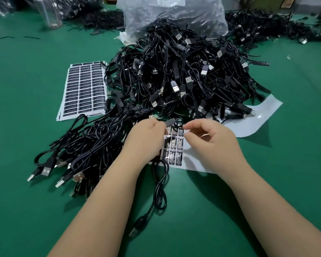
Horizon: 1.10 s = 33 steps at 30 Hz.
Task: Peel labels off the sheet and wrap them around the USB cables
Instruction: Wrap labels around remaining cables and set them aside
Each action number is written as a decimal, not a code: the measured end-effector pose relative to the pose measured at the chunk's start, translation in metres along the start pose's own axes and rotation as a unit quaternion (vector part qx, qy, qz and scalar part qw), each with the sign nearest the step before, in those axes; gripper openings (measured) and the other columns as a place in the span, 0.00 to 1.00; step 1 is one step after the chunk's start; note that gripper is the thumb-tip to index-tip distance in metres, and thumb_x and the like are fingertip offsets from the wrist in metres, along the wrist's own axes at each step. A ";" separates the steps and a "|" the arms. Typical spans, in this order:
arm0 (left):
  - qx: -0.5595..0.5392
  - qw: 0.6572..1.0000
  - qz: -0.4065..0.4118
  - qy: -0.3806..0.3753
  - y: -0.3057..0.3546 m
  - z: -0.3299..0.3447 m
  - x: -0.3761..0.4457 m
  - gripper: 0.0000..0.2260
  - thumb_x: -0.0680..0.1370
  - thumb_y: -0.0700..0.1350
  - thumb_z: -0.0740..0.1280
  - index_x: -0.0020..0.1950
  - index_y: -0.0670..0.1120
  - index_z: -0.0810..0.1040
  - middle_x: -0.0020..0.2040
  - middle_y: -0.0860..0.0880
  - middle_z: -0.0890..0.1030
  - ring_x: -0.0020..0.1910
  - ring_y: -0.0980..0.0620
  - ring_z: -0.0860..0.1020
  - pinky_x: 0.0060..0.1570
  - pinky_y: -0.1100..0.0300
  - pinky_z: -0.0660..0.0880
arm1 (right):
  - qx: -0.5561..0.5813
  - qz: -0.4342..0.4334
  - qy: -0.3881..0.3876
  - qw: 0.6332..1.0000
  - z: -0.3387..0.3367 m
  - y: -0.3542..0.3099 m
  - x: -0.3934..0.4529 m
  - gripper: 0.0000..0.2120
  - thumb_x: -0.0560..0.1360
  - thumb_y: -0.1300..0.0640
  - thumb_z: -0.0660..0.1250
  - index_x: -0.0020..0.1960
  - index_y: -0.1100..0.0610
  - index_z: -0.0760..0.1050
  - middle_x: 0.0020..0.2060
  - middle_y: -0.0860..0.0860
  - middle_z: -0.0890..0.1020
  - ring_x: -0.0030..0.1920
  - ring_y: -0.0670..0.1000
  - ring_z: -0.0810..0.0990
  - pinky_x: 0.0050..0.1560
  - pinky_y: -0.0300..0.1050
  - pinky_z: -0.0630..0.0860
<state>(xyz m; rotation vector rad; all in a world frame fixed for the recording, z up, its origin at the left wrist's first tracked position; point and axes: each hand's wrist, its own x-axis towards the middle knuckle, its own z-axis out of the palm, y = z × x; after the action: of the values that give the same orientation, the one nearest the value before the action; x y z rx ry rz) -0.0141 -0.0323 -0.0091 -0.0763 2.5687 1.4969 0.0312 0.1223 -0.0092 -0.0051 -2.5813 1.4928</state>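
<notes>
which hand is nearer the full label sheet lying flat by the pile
Left. The left hand is just right of and below the full label sheet; the right hand is farther right.

Bare forearms, left hand (pixel 146 138), right hand (pixel 211 140)

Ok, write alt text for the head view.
Two bare hands work over a partly used label sheet on a green table: the left hand pinches a black cable's small block, the right hand reaches in beside it. A heap of USB cables lies behind.
</notes>
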 end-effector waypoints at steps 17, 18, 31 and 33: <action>0.124 0.991 0.032 0.034 -0.002 0.007 0.002 0.12 0.76 0.47 0.57 0.43 0.41 0.76 0.33 0.47 0.75 0.33 0.49 0.71 0.31 0.56 0.64 | -0.256 -0.099 -0.163 0.948 -0.006 0.007 0.000 0.15 0.74 0.53 0.67 0.61 0.44 0.78 0.51 0.43 0.71 0.57 0.44 0.65 0.55 0.36 0.58; 0.126 0.991 0.033 0.035 -0.002 0.007 0.002 0.12 0.76 0.47 0.56 0.43 0.41 0.76 0.33 0.48 0.75 0.33 0.49 0.70 0.31 0.56 0.63 | -0.252 -0.100 -0.164 0.949 -0.005 0.007 0.001 0.15 0.74 0.53 0.67 0.60 0.44 0.78 0.51 0.43 0.71 0.57 0.43 0.65 0.55 0.35 0.58; 0.110 0.993 0.030 0.031 -0.001 0.007 0.004 0.12 0.76 0.46 0.57 0.43 0.42 0.77 0.31 0.50 0.75 0.31 0.50 0.72 0.30 0.57 0.63 | -0.227 -0.090 -0.184 0.952 -0.005 0.011 0.008 0.14 0.73 0.50 0.70 0.58 0.42 0.79 0.51 0.43 0.73 0.58 0.47 0.66 0.56 0.38 0.58; 0.121 0.992 0.035 0.031 0.000 0.007 0.003 0.12 0.76 0.46 0.57 0.43 0.42 0.77 0.32 0.49 0.75 0.33 0.49 0.72 0.30 0.57 0.63 | -0.231 -0.097 -0.168 0.953 -0.003 0.011 0.007 0.15 0.74 0.50 0.69 0.60 0.44 0.78 0.50 0.42 0.72 0.57 0.47 0.66 0.53 0.37 0.58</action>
<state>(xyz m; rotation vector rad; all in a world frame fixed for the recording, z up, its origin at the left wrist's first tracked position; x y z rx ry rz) -0.0163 -0.0264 -0.0133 -0.0023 2.8087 1.2115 0.0236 0.1307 -0.0164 0.4702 -3.0300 0.8569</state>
